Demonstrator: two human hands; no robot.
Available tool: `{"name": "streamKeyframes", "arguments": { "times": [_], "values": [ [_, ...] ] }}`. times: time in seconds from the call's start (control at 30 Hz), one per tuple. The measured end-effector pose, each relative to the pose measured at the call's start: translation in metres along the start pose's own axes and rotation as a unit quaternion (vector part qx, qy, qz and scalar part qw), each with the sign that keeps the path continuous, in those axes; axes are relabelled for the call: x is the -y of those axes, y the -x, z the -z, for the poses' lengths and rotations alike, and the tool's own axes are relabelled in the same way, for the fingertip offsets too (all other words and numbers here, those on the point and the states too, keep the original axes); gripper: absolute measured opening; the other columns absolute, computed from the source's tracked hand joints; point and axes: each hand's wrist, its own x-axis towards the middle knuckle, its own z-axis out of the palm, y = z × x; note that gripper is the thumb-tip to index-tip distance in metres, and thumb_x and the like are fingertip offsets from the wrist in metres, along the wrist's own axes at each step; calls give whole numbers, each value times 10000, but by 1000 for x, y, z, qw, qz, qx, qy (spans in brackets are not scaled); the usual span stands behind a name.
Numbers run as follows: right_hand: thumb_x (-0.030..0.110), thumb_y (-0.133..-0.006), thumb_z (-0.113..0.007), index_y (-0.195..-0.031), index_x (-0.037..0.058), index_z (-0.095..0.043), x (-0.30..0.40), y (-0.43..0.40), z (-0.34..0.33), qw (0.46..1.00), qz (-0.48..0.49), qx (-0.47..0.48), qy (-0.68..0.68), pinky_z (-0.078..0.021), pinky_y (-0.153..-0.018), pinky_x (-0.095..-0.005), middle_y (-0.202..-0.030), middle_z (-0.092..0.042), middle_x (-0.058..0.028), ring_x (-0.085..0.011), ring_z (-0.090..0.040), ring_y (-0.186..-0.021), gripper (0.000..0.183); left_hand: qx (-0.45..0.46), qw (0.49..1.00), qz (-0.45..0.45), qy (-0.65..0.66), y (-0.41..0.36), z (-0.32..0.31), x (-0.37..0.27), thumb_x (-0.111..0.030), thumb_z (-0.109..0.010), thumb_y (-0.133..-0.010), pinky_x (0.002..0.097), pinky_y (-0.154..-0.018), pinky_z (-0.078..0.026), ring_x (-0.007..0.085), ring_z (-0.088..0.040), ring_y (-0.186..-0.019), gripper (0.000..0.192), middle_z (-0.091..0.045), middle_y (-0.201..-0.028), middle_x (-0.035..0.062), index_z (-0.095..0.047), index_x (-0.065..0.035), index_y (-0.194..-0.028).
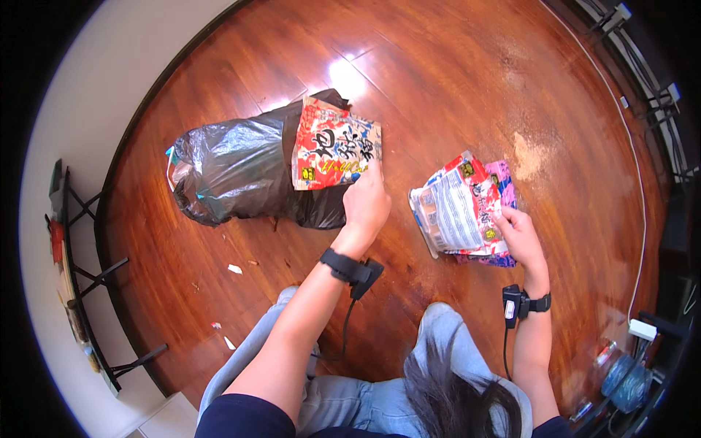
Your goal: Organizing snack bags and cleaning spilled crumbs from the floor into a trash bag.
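Note:
My left hand [368,197] grips the lower right edge of a red and beige printed packet [334,143], held over one end of a black plastic bag [246,164]. That bag lies on the wooden floor, with something white and teal showing at its left end. To the right, my right hand [517,232] holds a red and white packet [457,211] by its right edge, fingers partly hidden behind it. A purple and pink packet [507,183] shows behind that one. Both packets bear writing. Each wrist wears a black strap with a small cabled device.
Pale brown powder [531,156] is spilled on the floor at right. White scraps [235,269] lie at left. A black rack [82,274] stands along the left wall. Cables, a power strip and a blue plastic bundle [627,383] are at the right edge.

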Motion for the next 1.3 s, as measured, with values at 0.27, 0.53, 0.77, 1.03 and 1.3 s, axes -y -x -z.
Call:
{"name": "streamKeyframes", "arguments": {
  "times": [0.27, 0.53, 0.77, 1.03, 1.3],
  "values": [
    [209, -916, -586, -760, -42, -549, 23, -7, -6, 997, -4, -3, 77, -381, -541, -312, -583, -443, -80, -94, -418, -591, 298, 185, 954, 225, 75, 22, 6, 37, -320, -591, -899, 460, -730, -514, 382, -655, -822, 268, -680, -788, 183, -631, -62, -961],
    [269, -850, -657, -747, -38, -594, 39, -11, -8, 978, 16, -47, 202, -421, -567, -382, -636, -538, -203, -282, -557, -589, 330, -7, 816, 363, 450, 30, -14, 56, -240, -617, -912, 282, -541, -495, 152, -631, -558, 416, -682, -792, 99, -511, 69, -1170],
    [278, -846, -670, -743, -40, -604, 44, -11, -13, 981, 25, -46, 184, -416, -572, -392, -678, -553, -213, -279, -558, -613, 341, -317, 775, 321, 443, 18, -9, 55, -110, -619, -911, 230, -516, -400, 60, -483, -539, 171, -635, -750, 42, -535, 8, -1003],
    [227, -848, -676, -896, -16, -603, 48, -10, -20, 988, 69, -40, 135, -470, -659, -390, -800, -606, -230, -341, -623, -737, 259, -287, 816, 175, 470, 2, 8, 49, -84, -642, -908, 244, -578, -412, 73, -509, -630, 97, -625, -785, -6, -672, 6, -929],
    [114, -873, -615, -1039, 35, -575, 49, -8, -30, 972, 161, -119, 127, -486, -702, -412, -903, -635, -232, -402, -630, -830, 188, -209, 952, -81, 209, 22, 30, -13, -12, -689, -821, 373, -470, -356, 311, -436, -517, 202, -446, -645, 131, -527, -1, -701]
  ]
}}
